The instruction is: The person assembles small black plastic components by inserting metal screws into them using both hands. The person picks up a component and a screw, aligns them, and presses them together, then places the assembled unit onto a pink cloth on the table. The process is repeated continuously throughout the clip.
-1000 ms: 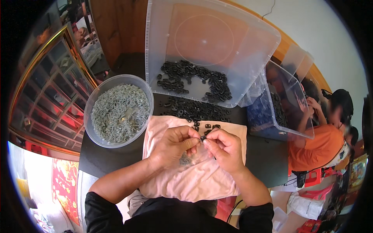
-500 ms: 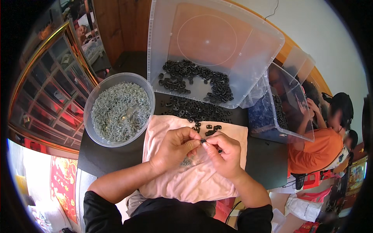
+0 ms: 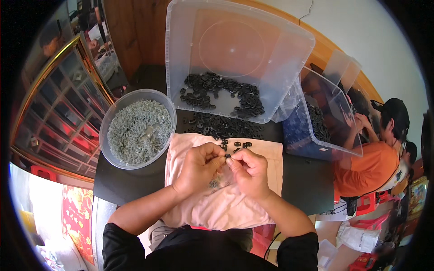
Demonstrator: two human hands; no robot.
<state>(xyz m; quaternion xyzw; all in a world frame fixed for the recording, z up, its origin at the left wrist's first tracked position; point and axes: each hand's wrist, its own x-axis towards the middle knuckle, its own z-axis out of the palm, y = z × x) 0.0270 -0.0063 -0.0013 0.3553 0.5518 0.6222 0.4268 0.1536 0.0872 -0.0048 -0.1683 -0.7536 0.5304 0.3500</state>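
The small black, apparently plastic piece [image 3: 228, 156] lies between the bare left hand [image 3: 198, 168] and bare right hand [image 3: 249, 173], above the pale pink fabric cloth [image 3: 201, 212]; both hands' thumbs and forefingers pinch it from opposite sides, neither nearer; its long axis cannot be told.

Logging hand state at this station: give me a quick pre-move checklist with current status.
1. Left hand pinching the small black part: ok.
2. Right hand gripping that same part: ok.
3. Part's orientation between the fingertips: cannot tell, too small and mostly covered.
4. Cloth under the hands lying smooth: not ok, creased.
5. Bowl on the left stocked with grey pieces: ok.
6. Loose black parts beyond the cloth: ok, plenty there.
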